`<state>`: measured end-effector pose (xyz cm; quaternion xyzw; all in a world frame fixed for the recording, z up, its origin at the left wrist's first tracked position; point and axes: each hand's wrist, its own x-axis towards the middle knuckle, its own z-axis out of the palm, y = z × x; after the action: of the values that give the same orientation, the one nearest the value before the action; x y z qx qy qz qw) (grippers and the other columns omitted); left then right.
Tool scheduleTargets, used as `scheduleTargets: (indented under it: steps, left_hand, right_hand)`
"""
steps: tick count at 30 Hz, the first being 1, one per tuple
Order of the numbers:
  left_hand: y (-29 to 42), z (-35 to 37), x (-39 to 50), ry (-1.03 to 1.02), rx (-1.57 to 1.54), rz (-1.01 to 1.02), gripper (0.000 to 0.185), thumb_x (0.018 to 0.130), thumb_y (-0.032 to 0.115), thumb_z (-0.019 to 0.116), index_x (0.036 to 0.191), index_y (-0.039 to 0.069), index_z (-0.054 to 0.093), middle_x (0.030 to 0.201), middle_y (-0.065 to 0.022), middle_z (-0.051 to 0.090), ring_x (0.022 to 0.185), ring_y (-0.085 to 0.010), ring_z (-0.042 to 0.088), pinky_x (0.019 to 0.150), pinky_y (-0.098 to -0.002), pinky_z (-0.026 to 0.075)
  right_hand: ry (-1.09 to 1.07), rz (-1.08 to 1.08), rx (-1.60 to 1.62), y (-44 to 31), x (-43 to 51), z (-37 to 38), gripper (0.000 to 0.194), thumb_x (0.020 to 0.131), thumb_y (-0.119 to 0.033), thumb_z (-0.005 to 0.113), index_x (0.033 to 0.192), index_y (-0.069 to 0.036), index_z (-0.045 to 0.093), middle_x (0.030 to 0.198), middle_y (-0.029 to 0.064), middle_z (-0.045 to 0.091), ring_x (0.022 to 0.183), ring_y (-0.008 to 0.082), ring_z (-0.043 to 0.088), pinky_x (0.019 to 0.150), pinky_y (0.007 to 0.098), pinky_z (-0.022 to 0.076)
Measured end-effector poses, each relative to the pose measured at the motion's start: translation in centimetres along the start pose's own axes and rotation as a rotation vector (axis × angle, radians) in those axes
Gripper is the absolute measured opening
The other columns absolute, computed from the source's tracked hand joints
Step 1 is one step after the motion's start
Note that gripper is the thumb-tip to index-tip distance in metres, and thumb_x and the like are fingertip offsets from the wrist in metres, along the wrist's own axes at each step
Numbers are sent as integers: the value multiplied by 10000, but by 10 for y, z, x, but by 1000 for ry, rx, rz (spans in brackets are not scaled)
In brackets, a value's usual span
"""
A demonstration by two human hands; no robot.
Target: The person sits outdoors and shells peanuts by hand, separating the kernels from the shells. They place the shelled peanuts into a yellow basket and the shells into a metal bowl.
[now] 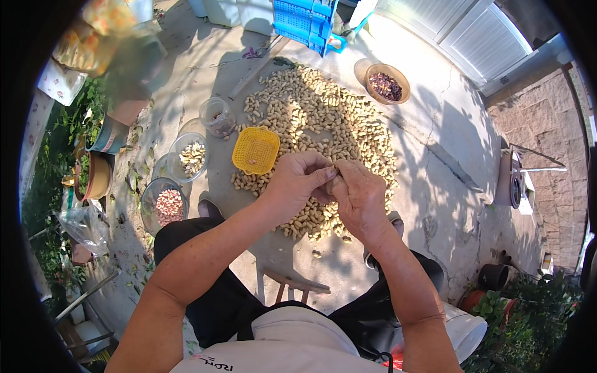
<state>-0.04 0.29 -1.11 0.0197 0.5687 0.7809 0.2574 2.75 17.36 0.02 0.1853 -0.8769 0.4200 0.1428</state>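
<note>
My left hand [303, 179] and my right hand [359, 196] meet above a wide heap of unshelled peanuts [322, 100] on the concrete ground. Their thumbs and fingers pinch a small piece that looks like a peanut, mostly hidden by the fingertips. Just left of my left hand, a yellow plastic basket [256, 150] rests at the heap's edge with a small kernel in it. Farther left stand a clear jar [218, 117] with a few dark bits, a clear bowl of empty shells [192, 157] and a glass bowl of pink shelled peanuts [169, 207].
A brown bowl [387, 84] of dark red skins or kernels stands beyond the heap at right. Blue plastic crates [303, 25] are at the back. A wooden stool edge [296, 282] shows between my legs. Potted plants [93, 175] line the left side; a white bucket [461, 331] sits right.
</note>
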Motion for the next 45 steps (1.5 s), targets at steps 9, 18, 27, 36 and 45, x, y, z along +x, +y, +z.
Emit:
scheduleTargets:
  steps: [9,18,27,36,45]
  left_hand:
    - [-13,12,-4,102,70,149,185,1037,114,582,1029,-52,662,804,-49,683,640,-89,660,563,-226,560]
    - [-12,11,-4,117,-52,133,186,1037,133,593,1025,-43,655,763,-51,671,597,-85,636,530,-226,531]
    - [-5,15,-8,99,67,121,166,1027,114,598,1059,-38,655,789,-60,674,663,-99,657,577,-233,556]
    - [-11,2,-3,95,-94,29,248,1073,170,495,989,-18,632,764,-46,632,616,-108,631,562,-249,566]
    - [8,6,-6,-36,43,-69,224,995,159,661,1115,-30,678,939,-47,686,763,-145,691,599,-271,585]
  right_hand:
    - [124,-28,13,-2,0,10,157,865,31,600,1009,33,662,768,156,638,678,307,643,612,378,511]
    - [102,28,97,1,1,10,139,930,43,556,1008,55,670,723,89,638,657,167,627,587,309,512]
    - [68,317,576,11,-3,12,131,1007,-12,570,1034,64,673,758,48,653,649,86,605,578,243,531]
    - [164,-76,-7,-5,-4,24,95,933,-22,628,1022,-14,659,796,156,655,660,337,646,571,388,519]
    - [214,137,28,10,4,2,77,962,-19,609,953,13,678,734,105,630,601,179,617,569,306,488]
